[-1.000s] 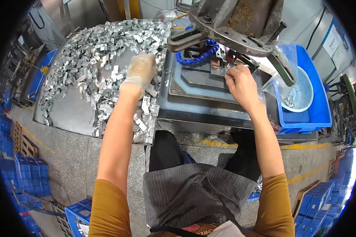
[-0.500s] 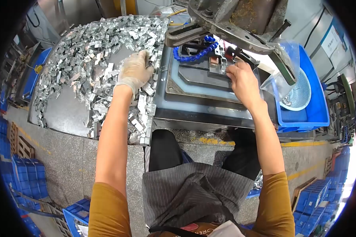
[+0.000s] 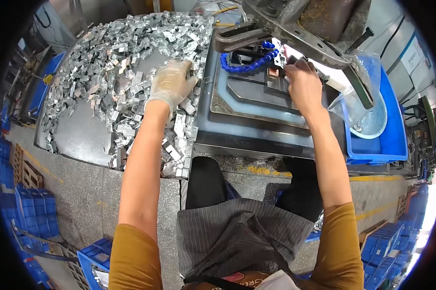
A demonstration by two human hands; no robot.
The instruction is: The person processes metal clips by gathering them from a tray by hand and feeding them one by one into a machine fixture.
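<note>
My left hand (image 3: pixel 172 83), in a thin pale glove, is over the right side of a spread of small silvery metal pieces (image 3: pixel 126 128). Its thumb stands apart from the fingers, and I see nothing held. My bare right hand (image 3: pixel 306 87) has its fingers curled at the fixture (image 3: pixel 276 86) on the machine bed, close to a small copper-coloured block (image 3: pixel 273 73). What those fingers grip is hidden. A blue segmented coolant hose (image 3: pixel 249 66) curves just left of the fixture.
A heavy slotted machine head (image 3: pixel 295 31) overhangs the bed (image 3: pixel 249 108). On the right, a blue bin (image 3: pixel 397 133) holds a pale blue basket (image 3: pixel 377 123) and a clear plastic bag (image 3: pixel 346 104). The metal pieces lie on a grey table (image 3: pixel 82 140).
The view has shifted slightly. My right hand has moved up and farther into the fixture, its fingers now over the dark part there. My left hand's thumb stands farther out from its fingers.
</note>
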